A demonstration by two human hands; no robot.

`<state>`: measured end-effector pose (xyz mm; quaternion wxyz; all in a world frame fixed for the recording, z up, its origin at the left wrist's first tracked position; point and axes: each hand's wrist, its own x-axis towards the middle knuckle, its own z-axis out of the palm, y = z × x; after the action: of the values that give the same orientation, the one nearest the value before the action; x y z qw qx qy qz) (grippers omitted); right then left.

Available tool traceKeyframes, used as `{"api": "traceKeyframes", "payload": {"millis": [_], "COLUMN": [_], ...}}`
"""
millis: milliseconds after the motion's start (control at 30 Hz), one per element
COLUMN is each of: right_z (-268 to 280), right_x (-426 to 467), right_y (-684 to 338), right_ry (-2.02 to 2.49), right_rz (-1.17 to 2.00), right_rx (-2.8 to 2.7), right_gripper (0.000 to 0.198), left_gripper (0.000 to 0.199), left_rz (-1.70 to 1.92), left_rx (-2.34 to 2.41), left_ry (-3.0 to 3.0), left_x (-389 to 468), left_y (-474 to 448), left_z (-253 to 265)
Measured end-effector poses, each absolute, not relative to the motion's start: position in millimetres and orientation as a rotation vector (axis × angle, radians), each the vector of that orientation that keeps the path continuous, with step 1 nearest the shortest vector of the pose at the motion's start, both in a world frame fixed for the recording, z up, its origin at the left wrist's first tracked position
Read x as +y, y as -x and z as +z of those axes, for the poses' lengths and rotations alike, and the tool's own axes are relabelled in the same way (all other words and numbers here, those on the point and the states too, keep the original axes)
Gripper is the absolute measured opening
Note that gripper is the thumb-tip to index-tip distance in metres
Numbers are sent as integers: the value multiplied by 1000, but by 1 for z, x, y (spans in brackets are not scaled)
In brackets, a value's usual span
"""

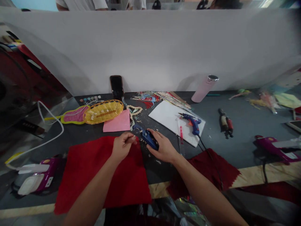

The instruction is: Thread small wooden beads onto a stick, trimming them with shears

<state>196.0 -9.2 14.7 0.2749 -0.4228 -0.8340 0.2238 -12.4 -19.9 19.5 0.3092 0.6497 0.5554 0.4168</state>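
Note:
My right hand (162, 145) is wrapped round a blue hand tool (149, 139) with a narrow curved front end; its exact kind is unclear. The tool points up and left, over the dark table. My left hand (123, 145) is pinched above the upper right part of a red cloth (94, 175). Something small and pale seems to be at its fingertips, too small to name. Just beyond the hands are a pink paper (117, 123) and a string of beige beads (137, 110). Small pale crumbs (143, 141) lie scattered round the tool.
A yellow basket (103, 112) with small pieces stands back left, near a phone (117, 86). On the right, a blue glue gun (191, 121) rests on a white board (164, 114). Beyond are a pink bottle (204, 90), pliers (225, 122) and purple devices (277, 149).

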Motion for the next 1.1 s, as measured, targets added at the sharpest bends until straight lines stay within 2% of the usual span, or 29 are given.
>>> {"api": "traceKeyframes", "payload": {"millis": [500,1100], "right_z": [16,16], "right_x": [-8,-9], "right_y": [-200,-198], "right_ry": [1062,1122], "right_rz": [664,580], "right_rx": [-2278,-2252], "right_gripper": [64,61], "left_gripper": [24,21], "left_rz": [1065,1090], "left_rx": [1419,1416], "left_ry": [-1726,-1707], "left_x": [-23,-20], "left_y": [15,17], "left_z": [29,21]}}
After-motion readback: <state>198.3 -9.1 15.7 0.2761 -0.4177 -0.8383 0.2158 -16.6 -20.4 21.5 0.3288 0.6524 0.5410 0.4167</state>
